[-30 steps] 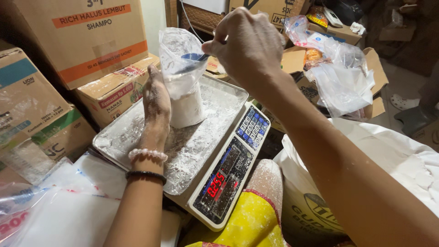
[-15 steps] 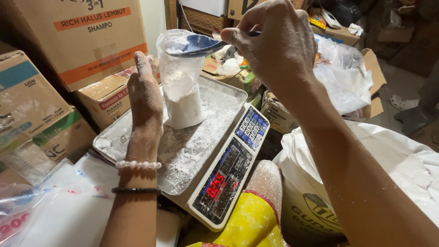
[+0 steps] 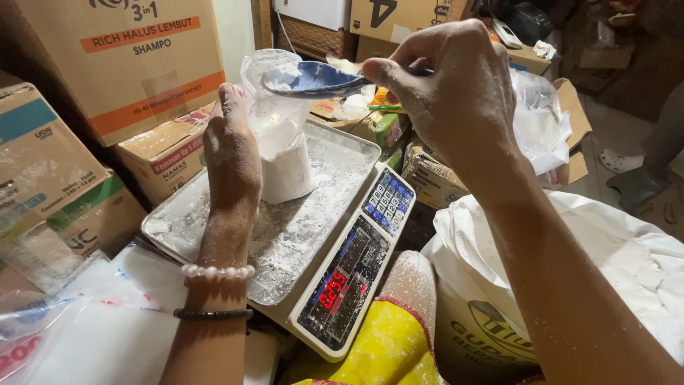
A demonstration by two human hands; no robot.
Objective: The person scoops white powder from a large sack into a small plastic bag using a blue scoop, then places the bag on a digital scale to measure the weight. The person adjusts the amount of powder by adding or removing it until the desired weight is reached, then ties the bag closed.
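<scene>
A clear plastic bag [image 3: 285, 153] partly filled with white powder stands on the metal tray [image 3: 335, 171] of a digital scale [image 3: 356, 274]. My left hand [image 3: 231, 153], dusted with powder, holds the bag's left side upright. My right hand [image 3: 452, 89] grips the handle of a blue spoon [image 3: 310, 77], whose bowl hovers over the bag's open mouth. The scale's red display is lit.
A large white sack [image 3: 627, 249] of powder lies open at the right. Cardboard boxes [image 3: 135, 57] are stacked at the left and back. Plastic bags [image 3: 64, 321] lie at the lower left. My knee in yellow cloth [image 3: 377, 349] sits below the scale.
My right hand has brought the spoon from above and behind down over the bag's mouth. My left hand shifted slightly on the bag's side.
</scene>
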